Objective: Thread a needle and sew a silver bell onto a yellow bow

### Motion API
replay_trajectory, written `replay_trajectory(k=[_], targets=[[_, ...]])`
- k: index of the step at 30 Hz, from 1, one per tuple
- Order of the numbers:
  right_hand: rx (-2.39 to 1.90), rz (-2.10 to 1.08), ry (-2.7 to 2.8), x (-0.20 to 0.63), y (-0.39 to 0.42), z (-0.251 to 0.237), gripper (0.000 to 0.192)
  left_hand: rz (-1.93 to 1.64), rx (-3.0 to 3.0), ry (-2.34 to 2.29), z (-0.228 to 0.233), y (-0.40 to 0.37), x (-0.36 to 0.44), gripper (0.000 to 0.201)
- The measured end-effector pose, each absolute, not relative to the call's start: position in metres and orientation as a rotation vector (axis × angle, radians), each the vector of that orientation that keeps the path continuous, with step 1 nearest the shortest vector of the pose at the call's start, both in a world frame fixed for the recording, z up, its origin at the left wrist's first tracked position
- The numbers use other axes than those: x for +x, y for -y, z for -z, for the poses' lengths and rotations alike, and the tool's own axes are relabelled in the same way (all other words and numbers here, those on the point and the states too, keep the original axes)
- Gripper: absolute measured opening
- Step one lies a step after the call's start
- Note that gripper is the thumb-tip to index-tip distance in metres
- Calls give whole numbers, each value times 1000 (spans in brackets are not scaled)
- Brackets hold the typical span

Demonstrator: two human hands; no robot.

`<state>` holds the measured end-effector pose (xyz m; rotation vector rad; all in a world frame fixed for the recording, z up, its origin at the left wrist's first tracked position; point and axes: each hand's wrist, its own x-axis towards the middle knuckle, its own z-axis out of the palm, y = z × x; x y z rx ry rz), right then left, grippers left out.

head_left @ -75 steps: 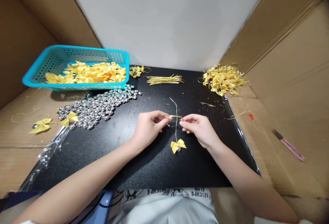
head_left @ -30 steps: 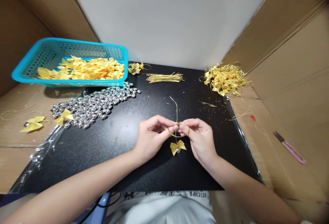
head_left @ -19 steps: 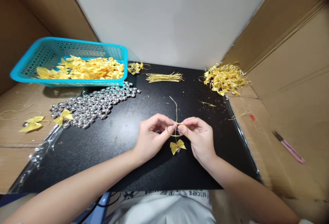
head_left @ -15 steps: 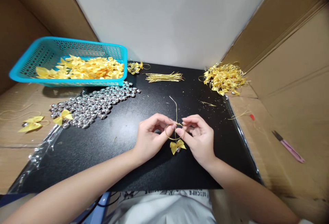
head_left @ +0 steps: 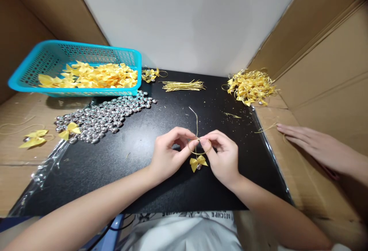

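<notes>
My left hand [head_left: 169, 151] and my right hand [head_left: 222, 157] meet over the black work surface, thumbs and forefingers pinched on a loop of gold cord [head_left: 199, 154]. Just below the loop a yellow ribbon bow [head_left: 196, 162] with a silver bead [head_left: 199, 167] lies in front of my fingers. A thin thread [head_left: 197, 122] runs away from my fingertips, with a pale, needle-like tip at its far end. My fingers hide the point where cord and thread meet.
A blue basket [head_left: 138, 72] holds yellow bows, with silver beads [head_left: 106, 116] spread before it. Cut gold cords [head_left: 184, 86] lie at the back, finished bows [head_left: 251, 86] at right. Another person's hand [head_left: 313, 145] reaches in, partly covering pink snips [head_left: 330, 173].
The cord loop has shifted slightly right, and my right fingertips have closed in on it. Another person's hand has come in from the right over the red bit and the snips.
</notes>
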<state>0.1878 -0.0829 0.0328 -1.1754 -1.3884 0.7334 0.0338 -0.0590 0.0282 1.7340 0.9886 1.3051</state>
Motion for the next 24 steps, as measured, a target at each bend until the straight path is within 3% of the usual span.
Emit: replay_trajectory(k=[3,6,18,24], targets=[[-1177,-762,1355,187,82,-32,12,-1217,1730,-1052,-31,58,35,17],[-1167,-750,1367,187,82,-31,11,-1178,1826,-1075,-34,57,34,12],[-1090,-477,1550,188,87,-33,4,-1380,2006,-928,-35,56,29,7],[-1005,-282,1610,192,89,-32,16,-1517,2230,-752,-37,55,24,6]])
